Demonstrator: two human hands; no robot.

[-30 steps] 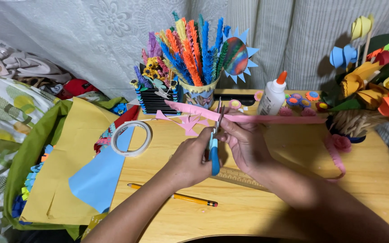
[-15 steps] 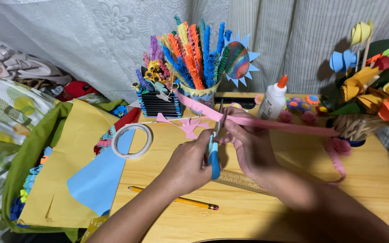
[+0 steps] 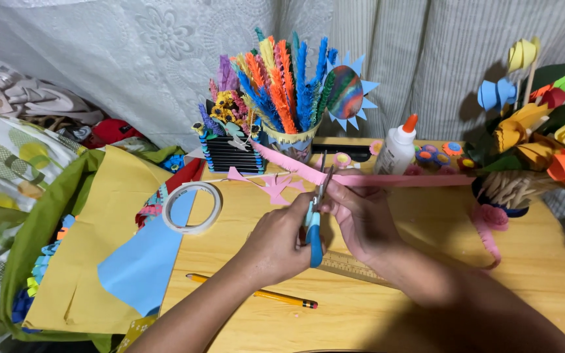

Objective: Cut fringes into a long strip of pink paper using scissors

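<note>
At the middle of the wooden table [image 3: 426,307] the left hand [image 3: 276,245] grips a pair of blue-handled scissors [image 3: 314,219], its fingers wrapped through the handles, with the blades pointing toward the far side and meeting a long pink paper strip [image 3: 387,180]. The right hand [image 3: 361,219] pinches that strip just right of the blades, fingers closed on the paper. The strip runs from the far-left paper cup of feathery paper stems [image 3: 289,98] across to the right, passing in front of a white glue bottle [image 3: 397,147]. Under the right wrist lies a wooden ruler [image 3: 351,267], and nearer still a yellow pencil [image 3: 256,293]. A roll of white tape [image 3: 192,207] sits left of the hands, partly over a blue sheet of paper [image 3: 142,265] that rests on a large yellow sheet [image 3: 93,242]. Small pink paper scraps [image 3: 273,186] lie just beyond the scissors. On the far right stands a basket of paper flowers [image 3: 544,150]
</note>
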